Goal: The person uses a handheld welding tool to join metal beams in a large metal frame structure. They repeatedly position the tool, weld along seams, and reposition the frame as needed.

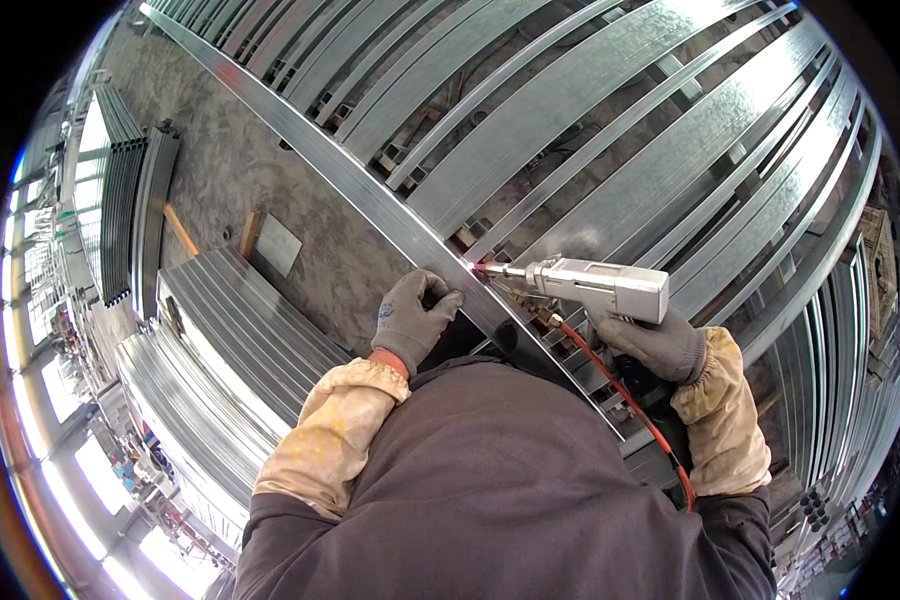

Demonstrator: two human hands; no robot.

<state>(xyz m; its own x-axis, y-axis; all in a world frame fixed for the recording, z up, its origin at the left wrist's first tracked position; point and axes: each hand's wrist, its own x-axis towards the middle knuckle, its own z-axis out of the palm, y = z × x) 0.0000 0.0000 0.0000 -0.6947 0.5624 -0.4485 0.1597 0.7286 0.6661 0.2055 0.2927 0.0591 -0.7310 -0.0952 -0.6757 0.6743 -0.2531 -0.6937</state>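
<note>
My right hand (660, 345), in a grey work glove, grips a silver handheld laser welding gun (600, 285) from below and behind. The gun's slim nozzle points left, and a small pinkish-red glow shows at its tip on a long galvanized steel rail (370, 195), where a crossbar meets it. Just left of that spot, my left hand (415, 320), gloved too, is closed with curled fingers against the rail's near edge. Whether anything is inside its fingers is hidden. A red hose (625, 390) runs from under the gun down past my right forearm.
Many parallel galvanized bars (560, 120) fill the upper right, with gaps between them. At left lie stacked metal profiles (240, 320), a small square plate (278, 246) and wood pieces (251, 232) on the concrete floor (210, 170). More bundled tubes (830, 370) stand far right.
</note>
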